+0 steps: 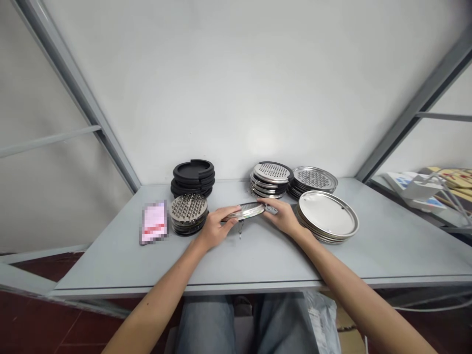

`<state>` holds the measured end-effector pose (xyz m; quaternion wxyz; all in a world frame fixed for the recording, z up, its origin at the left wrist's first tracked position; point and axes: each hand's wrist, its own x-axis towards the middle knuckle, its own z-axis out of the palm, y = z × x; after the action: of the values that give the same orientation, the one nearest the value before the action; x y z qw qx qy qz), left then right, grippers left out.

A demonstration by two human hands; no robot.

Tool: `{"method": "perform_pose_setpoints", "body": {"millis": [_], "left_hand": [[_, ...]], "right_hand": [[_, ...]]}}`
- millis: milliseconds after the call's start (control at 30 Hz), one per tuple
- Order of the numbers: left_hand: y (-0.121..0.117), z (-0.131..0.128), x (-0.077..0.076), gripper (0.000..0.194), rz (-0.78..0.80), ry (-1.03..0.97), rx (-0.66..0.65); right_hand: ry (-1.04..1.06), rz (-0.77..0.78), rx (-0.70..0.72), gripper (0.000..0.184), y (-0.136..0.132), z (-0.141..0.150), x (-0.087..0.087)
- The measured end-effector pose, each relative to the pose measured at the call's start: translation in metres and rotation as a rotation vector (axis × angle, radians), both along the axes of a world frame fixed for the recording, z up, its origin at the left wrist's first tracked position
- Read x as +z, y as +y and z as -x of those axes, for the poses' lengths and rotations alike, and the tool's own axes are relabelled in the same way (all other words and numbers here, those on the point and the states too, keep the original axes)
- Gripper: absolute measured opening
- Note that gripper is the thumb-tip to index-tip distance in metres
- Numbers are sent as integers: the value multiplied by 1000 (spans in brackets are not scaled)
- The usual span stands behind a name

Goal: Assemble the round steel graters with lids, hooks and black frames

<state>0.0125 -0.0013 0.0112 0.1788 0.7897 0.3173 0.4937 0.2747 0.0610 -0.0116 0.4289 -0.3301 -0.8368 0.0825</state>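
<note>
Together, fingers [229, 211] of left hand [214, 229] and right hand [284, 217] grasp one disc [250, 211] amid five stacks [328, 214].

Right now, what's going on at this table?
A person's left hand and right hand hold a round, silver-and-black metal disc over a flat grey table. A round stack topped with silver metal spikes stands beside the left hand. Round, plain silver plates are stacked to the right.

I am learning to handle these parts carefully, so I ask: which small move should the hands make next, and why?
Perhaps swing the wire clip upward: it hangs down below the round piece, whose edge the left hand and right hand hold from opposite sides.
</note>
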Motion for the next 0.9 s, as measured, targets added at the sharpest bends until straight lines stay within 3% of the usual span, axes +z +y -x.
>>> {"method": "perform_pose_setpoints", "body": {"millis": [133, 367, 500, 667, 900], "left_hand": [[-2, -1, 3, 35, 64, -48, 45], [-1, -4, 7, 36, 101, -218, 242], [-4, -3, 7, 38, 90, -122, 169], [-10, -6, 9, 55, 98, 16, 0], [-7, -7, 5, 38, 104, 125, -48]], "right_hand": [[35, -11, 6, 32, -6, -1, 12], [191, 36, 19, 31, -17, 2, 29], [218, 43, 44, 30, -21, 5, 31], [164, -13, 62, 32, -23, 5, 30], [70, -52, 82, 35, -20, 1, 23]]}}
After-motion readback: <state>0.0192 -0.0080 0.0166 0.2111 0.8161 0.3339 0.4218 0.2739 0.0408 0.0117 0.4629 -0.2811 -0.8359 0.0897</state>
